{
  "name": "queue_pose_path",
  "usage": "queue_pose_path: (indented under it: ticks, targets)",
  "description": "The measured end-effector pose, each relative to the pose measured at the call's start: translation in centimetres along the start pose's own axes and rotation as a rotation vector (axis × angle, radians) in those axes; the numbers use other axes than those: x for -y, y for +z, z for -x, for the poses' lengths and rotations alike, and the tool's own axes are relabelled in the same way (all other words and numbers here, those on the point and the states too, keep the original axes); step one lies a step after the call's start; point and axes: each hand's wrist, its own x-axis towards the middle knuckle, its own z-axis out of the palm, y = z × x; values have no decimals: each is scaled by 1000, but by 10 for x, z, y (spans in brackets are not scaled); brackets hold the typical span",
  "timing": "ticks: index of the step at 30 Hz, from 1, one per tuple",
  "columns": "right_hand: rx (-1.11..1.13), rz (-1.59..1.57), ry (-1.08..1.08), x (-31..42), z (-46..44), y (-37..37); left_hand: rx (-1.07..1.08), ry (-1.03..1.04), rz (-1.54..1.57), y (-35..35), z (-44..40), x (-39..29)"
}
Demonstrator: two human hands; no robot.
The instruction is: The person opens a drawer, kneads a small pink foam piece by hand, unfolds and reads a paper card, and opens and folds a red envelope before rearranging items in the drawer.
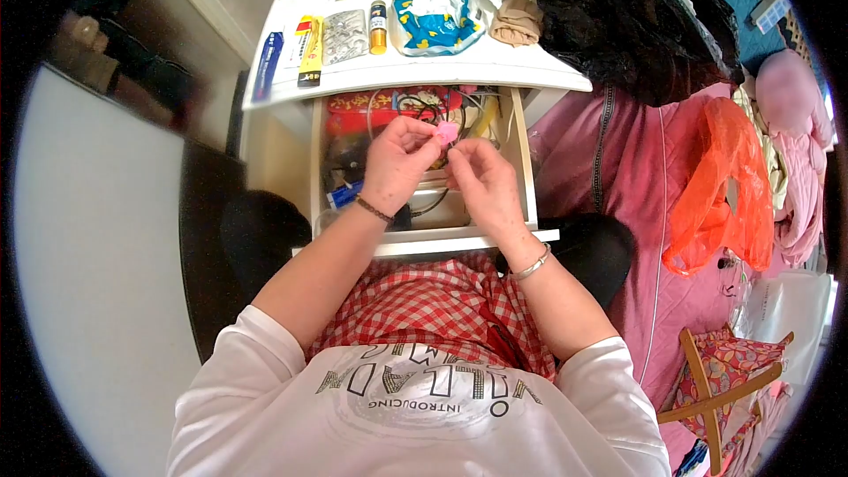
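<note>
Above an open drawer (424, 241) both hands are raised close together. My left hand (399, 163) pinches a small pink item (448, 132) between thumb and fingertips. Beside it, my right hand (484, 181) has its fingers curled and its fingertips pressed together just below the pink item; whether they hold anything is too small to tell. Inside the drawer lie a red packet (349, 110), dark cables (421, 106) and a blue box (343, 195), partly hidden by the hands.
On the white tabletop (353, 79) are a blue box (268, 66), a yellow box (310, 49), a small bottle (378, 28) and a blue wipes pack (435, 22). A black plastic bag (618, 18) and a red bag (726, 185) lie at the right, by a folding stool (707, 389).
</note>
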Motion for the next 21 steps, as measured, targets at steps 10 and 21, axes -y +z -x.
queue_pose_path:
  ticks: [10, 21]
  targets:
    - [-20, 32, -10, -1, -2, -1, 53, 91, -37, 8, 5, -1]
    - [-6, 4, 38, 1, -1, -1, 41, 122, -55, 9, 5, 0]
